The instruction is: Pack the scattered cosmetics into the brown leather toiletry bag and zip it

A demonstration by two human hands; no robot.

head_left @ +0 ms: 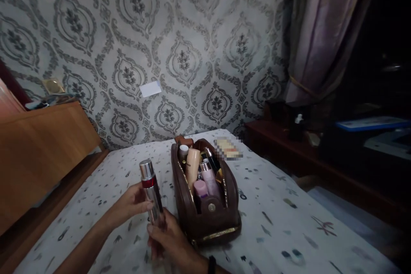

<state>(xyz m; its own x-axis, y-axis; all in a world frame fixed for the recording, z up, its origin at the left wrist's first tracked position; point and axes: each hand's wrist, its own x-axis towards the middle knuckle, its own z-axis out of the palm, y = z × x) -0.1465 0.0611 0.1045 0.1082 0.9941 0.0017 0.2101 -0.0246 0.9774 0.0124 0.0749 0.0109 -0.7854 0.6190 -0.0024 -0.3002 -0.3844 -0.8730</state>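
Observation:
A silver cylindrical bottle (pixel 155 199) with a red band and a shiny cap stands nearly upright between my hands. My left hand (pixel 133 201) grips its middle from the left, thumb across the front. Around its lower end my right hand (pixel 170 235) is closed, a dark band on the wrist. Just right of the bottle, an unzipped brown bag (pixel 208 227) lies on a patterned white sheet (pixel 266 239). Inside it are a peach tube (pixel 193 167), a pale pink bottle with a silver cap (pixel 209 180), a pink-capped container (pixel 201 188) and several other items.
A blurred-out flat item (pixel 228 148) lies behind the bag on the right. Wooden furniture (pixel 48 145) borders the left, and a dark reddish ledge (pixel 308 171) runs along the right. Patterned wallpaper (pixel 183 60) is behind, with a tied curtain (pixel 321 43) at right.

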